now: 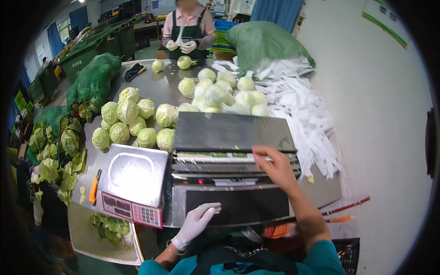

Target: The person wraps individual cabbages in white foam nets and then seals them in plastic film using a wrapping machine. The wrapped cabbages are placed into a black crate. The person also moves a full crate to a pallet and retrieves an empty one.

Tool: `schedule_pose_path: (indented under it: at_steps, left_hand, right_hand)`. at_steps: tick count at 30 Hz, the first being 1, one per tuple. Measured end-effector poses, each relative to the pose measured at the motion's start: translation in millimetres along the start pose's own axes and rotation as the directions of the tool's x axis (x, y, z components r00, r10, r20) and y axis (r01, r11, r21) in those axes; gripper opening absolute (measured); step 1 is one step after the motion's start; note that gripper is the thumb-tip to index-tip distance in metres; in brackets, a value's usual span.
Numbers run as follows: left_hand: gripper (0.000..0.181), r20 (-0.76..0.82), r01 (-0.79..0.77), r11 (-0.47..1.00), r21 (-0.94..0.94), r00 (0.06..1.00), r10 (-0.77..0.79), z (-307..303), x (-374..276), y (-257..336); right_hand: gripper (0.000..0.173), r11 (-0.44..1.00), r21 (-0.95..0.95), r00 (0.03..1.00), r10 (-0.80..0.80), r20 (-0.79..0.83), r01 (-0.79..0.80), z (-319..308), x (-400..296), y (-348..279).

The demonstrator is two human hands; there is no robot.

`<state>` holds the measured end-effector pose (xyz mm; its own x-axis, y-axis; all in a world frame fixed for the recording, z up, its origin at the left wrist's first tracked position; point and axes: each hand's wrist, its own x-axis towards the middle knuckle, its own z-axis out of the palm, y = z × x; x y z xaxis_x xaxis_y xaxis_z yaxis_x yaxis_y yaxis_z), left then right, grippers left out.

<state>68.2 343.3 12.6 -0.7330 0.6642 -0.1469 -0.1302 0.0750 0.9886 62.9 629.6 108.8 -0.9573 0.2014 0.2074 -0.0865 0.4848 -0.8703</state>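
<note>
My left hand (200,219), in a white glove, is held over the black front plate (247,208) of a tabletop film-wrapping machine and holds nothing. My bare right hand (275,168) reaches across the machine with curled fingers. Its fingertips are at the clear film roll (213,157), below the dark rear panel (233,132); whether they pinch the film cannot be made out. A red light glows on the machine's front strip. To the left stands a digital weighing scale (137,175) with a bare steel pan. An orange-handled utility knife (94,189) lies beside it.
Trimmed cabbages (127,111) are piled behind the scale, with netted cabbages (213,91) behind the machine. White net sleeves (302,113) spill from a green sack (268,44). A white bin (103,240) holds leaves. Across the table stands a co-worker (188,31); another's arm shows far left.
</note>
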Motion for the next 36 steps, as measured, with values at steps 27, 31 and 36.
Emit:
schedule_pose_path:
  at_steps: [27, 31, 36]
  left_hand:
    - [0.060, -0.301, -0.233, 0.764, -0.602, 0.952, 0.053, -151, 41, 21]
    - [0.077, -0.465, -0.488, 0.504, -0.713, 0.867, 0.181, -162, 68, 50]
    - [0.059, -0.841, -0.476, 0.856, -0.202, 0.532, 0.098, -190, 36, 11]
  right_hand:
    - [0.086, 0.843, 0.535, 0.886, -0.208, 0.415, -0.053, 112, 277, 20]
    - [0.101, 0.843, 0.286, 0.526, -0.514, 0.678, 0.455, 167, 197, -34]
    - [0.089, 0.598, 0.151, 0.347, -0.631, 0.694, 0.787, 262, 148, -43]
